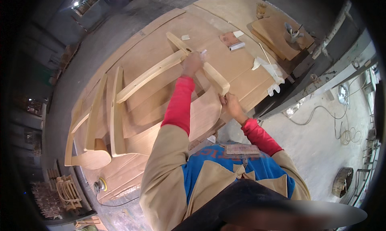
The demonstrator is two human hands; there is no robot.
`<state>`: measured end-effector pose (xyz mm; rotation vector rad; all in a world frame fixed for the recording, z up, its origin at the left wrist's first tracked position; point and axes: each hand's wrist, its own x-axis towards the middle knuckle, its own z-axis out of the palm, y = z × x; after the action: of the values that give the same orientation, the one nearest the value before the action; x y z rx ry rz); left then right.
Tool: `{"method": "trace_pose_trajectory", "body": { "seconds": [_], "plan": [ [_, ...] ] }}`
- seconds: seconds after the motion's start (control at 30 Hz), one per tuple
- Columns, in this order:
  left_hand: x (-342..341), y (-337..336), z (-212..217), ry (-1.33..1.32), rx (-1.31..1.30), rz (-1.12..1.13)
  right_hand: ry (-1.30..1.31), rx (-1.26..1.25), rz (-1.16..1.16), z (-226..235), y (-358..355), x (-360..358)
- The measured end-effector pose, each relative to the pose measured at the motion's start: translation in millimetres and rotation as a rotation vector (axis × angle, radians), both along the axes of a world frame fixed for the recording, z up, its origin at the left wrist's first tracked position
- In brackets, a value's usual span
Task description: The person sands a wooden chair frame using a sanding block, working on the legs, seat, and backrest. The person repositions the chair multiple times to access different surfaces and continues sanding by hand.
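Something dark (245, 195) is bulging bottom-centre; your left hand (193, 63) is curling, grip unclear, over a wooden rail (216, 77) slanting down-right, your right hand (232, 105) grasping its nearer end.

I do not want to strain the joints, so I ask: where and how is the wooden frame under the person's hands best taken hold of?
Probably by the middle of the long curved rail, coming from above and the person's left. On this wooden frame, the rail looks slender, with open space along both sides.
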<state>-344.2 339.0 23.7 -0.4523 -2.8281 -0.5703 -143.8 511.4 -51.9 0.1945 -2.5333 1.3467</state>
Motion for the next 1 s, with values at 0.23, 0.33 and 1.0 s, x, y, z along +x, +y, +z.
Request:
{"method": "trace_pose_trajectory", "body": {
  "seconds": [0.23,0.33,1.0],
  "plan": [
    [-114.2,-14.7,-31.8,-0.016,-0.052,0.155,-0.047,0.086,-0.031,-0.5,4.7,1.9],
    [-100.8,-3.9,-18.0,-0.044,-0.047,0.0,-0.106,0.112,-0.003,-2.3,6.1,0.3],
    [193.3,75.1,-22.3,0.675,-0.353,-0.173,-0.07,-0.299,0.297,-43.4,29.9,-12.8]
  ]
}}
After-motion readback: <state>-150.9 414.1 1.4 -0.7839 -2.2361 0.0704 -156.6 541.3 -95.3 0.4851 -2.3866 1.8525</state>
